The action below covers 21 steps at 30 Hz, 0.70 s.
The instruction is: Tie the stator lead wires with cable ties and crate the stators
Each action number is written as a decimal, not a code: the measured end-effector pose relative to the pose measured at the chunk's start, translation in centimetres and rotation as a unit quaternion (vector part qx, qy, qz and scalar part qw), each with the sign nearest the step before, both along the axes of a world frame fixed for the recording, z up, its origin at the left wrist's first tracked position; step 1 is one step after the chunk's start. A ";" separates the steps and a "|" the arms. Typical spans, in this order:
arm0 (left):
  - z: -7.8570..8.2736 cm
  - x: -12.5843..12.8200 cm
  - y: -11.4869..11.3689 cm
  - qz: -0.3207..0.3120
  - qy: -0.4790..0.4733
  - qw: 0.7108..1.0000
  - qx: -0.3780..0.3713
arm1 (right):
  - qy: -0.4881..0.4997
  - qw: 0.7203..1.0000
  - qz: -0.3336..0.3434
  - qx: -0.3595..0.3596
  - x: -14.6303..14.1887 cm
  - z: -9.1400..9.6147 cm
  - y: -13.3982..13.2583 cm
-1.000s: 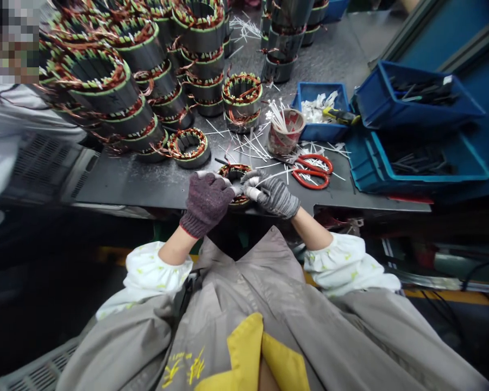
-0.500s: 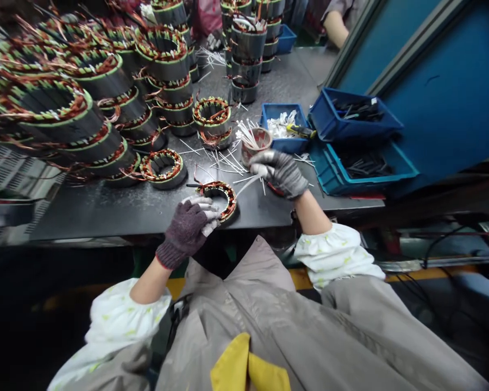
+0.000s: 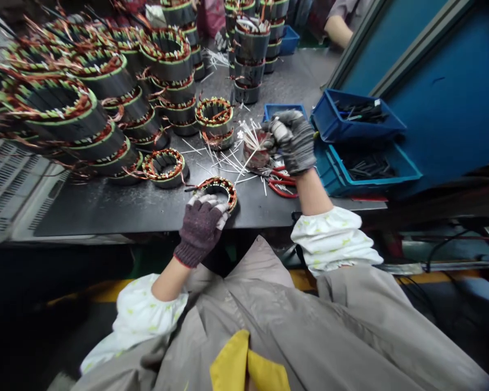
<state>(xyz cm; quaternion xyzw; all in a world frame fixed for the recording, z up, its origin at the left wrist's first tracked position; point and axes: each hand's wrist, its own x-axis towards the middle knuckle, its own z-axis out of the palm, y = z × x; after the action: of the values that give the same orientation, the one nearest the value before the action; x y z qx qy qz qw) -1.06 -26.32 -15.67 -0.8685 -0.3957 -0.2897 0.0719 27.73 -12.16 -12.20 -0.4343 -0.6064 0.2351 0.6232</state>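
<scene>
Copper wire (image 3: 230,190), reddish and bundled, lines the short dark metal ring (image 3: 234,205) near the front edge of the smooth black tabletop (image 3: 106,214). The person's left hand (image 3: 199,225), in a coarse purple-brown knitted glove with whitish fingertips, grips its near rim, back uppermost, forearm slanting up and inward. Farther forward, the right hand (image 3: 294,140), in streaky grey knit, curls its fingers beside a round reddish tub (image 3: 256,157) bristling with slim white plastic ties (image 3: 250,133); I can't tell whether it holds one. Red looped-handle scissors (image 3: 283,187) lie by its wrist.
</scene>
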 end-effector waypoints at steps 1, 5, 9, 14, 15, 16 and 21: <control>-0.1 0.2 0.1 0.009 -0.005 1.000 -0.005 | 0.029 0.999 0.013 0.011 0.0 0.0 -1.8; -0.2 1.0 0.0 0.048 -0.024 0.997 -0.057 | 0.068 0.987 0.141 0.024 -1.9 -0.5 -11.3; 0.7 1.0 -0.2 0.053 0.012 0.993 -0.100 | -0.047 0.981 0.188 0.010 -3.3 -2.7 -18.5; 1.4 0.4 0.3 0.036 0.048 0.992 -0.110 | -0.064 0.980 0.191 0.004 -2.8 -4.5 -20.2; 1.4 0.3 0.4 0.032 0.048 0.992 -0.110 | -0.067 0.983 0.171 0.004 -2.6 -4.5 -20.1; 1.4 0.3 0.6 0.027 0.047 0.993 -0.110 | -0.071 0.986 0.154 0.005 -2.5 -4.5 -20.0; 1.3 0.0 0.8 0.013 0.045 0.993 -0.105 | -0.047 0.985 0.162 0.024 -2.7 -4.1 -20.1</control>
<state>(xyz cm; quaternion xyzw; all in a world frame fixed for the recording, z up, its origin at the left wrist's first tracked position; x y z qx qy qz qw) -1.01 -25.56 -14.33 -0.8780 -0.4319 -0.2063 0.0014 25.07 -32.26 -16.29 -0.3254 -0.7031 0.2976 0.5579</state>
